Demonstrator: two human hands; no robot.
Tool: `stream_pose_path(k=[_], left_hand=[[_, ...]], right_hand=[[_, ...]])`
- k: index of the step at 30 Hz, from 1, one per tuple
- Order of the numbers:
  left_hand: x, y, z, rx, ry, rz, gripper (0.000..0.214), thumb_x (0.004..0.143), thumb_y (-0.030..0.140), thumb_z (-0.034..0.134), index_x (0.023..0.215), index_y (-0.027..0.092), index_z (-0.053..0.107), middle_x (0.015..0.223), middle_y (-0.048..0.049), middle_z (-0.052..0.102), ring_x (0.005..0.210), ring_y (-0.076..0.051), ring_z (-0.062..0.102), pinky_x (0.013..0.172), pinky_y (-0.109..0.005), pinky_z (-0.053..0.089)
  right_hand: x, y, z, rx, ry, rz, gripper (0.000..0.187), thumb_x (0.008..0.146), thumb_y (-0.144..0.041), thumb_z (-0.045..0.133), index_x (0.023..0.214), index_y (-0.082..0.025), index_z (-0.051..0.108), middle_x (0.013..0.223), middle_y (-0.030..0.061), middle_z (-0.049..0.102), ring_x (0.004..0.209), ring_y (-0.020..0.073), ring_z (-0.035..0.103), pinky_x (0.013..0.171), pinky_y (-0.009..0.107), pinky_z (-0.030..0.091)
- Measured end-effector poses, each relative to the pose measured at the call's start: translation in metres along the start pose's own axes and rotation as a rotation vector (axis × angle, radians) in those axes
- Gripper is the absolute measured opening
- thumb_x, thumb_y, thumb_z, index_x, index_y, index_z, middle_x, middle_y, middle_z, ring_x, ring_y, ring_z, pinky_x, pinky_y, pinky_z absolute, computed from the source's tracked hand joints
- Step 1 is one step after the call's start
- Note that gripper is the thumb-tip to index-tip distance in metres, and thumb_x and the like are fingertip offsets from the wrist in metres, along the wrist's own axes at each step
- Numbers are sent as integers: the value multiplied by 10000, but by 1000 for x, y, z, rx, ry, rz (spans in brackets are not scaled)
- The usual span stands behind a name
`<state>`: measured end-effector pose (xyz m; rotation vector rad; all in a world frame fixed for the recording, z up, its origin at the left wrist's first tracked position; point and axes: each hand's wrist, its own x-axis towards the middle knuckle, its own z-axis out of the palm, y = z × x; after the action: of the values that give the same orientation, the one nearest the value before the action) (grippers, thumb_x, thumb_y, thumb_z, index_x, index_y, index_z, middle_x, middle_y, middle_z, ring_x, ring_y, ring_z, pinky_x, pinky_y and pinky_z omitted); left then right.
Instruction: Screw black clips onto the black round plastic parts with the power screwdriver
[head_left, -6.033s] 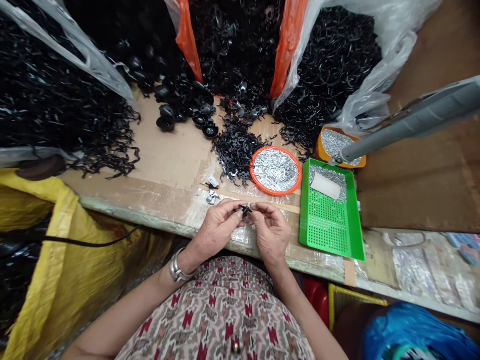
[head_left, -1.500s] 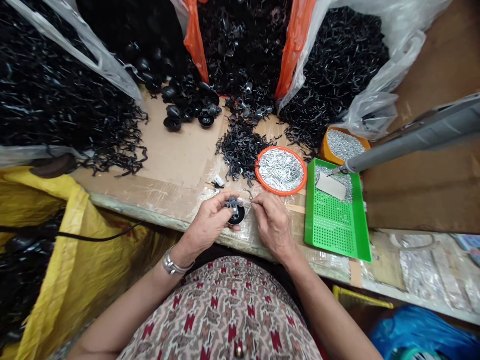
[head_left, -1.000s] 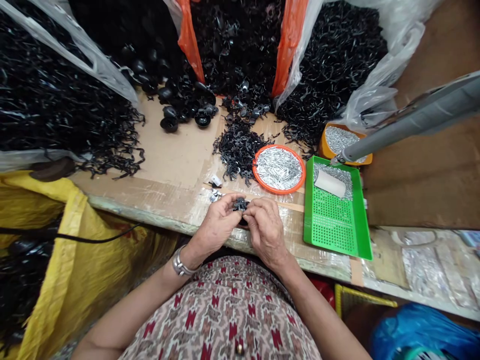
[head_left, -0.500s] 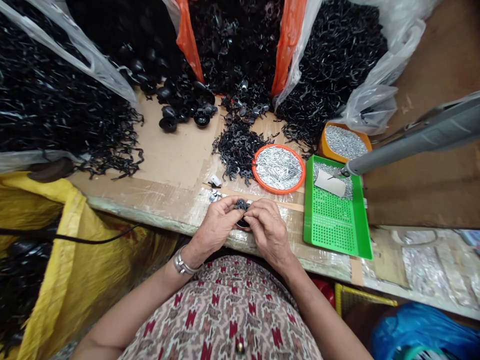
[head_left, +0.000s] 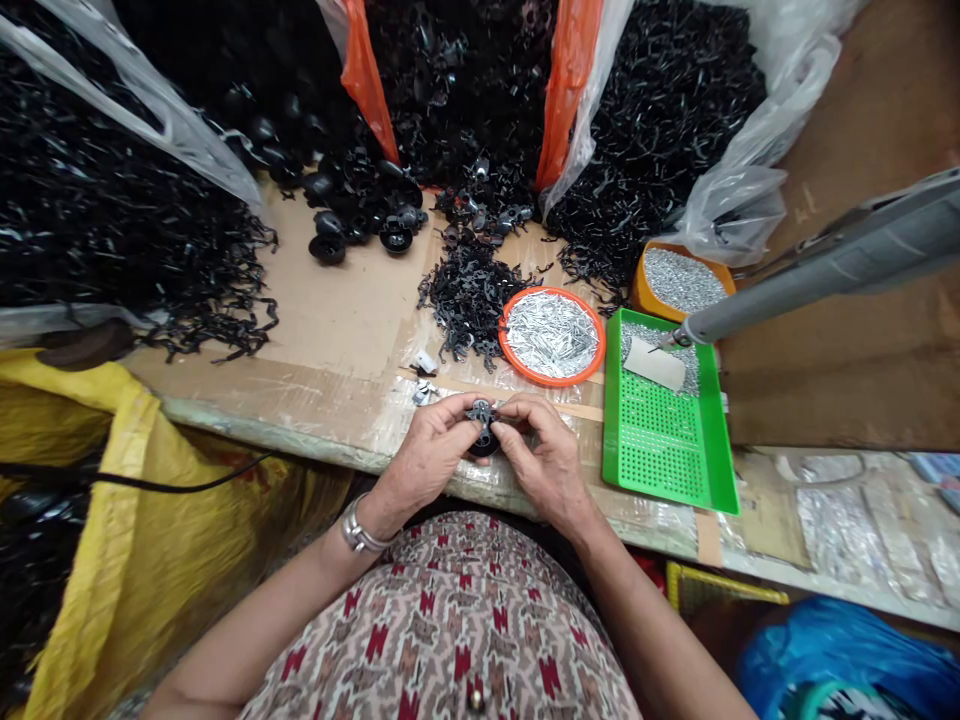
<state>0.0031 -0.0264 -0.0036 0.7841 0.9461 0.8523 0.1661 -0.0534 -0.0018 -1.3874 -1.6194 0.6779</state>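
Note:
Between my hands, at the front edge of the bench, is a small round black plastic part (head_left: 484, 432) with a cut-out top. My left hand (head_left: 435, 445) grips its left side, thumb on top. My right hand (head_left: 541, 455) pinches its right side between thumb and fingers. Whether a smaller piece sits under my fingertips I cannot tell. Just beyond my left hand lie small white and metallic bits (head_left: 424, 375). An orange dish (head_left: 504, 352) of thin silver pins stands beyond my right hand, beside a heap of small black plastic pieces (head_left: 469, 295).
On the right stands a green perforated tray (head_left: 671, 450) holding small metal pieces and a pale card. A grey tool arm (head_left: 810, 275) reaches over it. Behind is a yellow-orange tub (head_left: 641, 290). Black parts spill from bags at the back; a yellow sack (head_left: 135, 560) hangs at left.
My right fingers have shifted from over the black part to its right side, so more of its top shows. The whole view has moved slightly.

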Motion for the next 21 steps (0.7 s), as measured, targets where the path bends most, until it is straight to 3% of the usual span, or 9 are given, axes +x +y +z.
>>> stream_pose_path(k=[6,12,17,21], left_hand=[[1,5,1,85,17,31,305,826,252,705,1109,151,755,1003,-68,714,807,-163,636,612,-237,592],[-2,8,1,67,-24,-44,248,792,211,686,1022,136,742,915,-54,706,719,-128,608,542,-191,528],[1,8,2,-72,-50,-92,267,757,262,740,985,129,701,936,-72,712,758,-178,689,651,-305,621],[3,9,-1,-16,-26,-93,281,783,293,734,1009,132,689,950,-60,710,723,-186,729,644,-299,620]], right_hand=[[36,2,-41,-229,-41,-93,70,966,-214,574,959,-213,644,967,52,681,902,192,642,821,373,529],[106,44,-86,-722,22,-46,152,908,-200,556,999,-172,674,1014,123,683,985,278,616,915,444,508],[157,66,-93,-1064,-95,99,334,939,-127,405,1103,-62,689,1126,230,655,1122,337,563,984,479,461],[186,64,-90,-1230,-226,224,404,914,-35,357,1180,37,652,1160,316,656,1150,376,589,955,474,475]])
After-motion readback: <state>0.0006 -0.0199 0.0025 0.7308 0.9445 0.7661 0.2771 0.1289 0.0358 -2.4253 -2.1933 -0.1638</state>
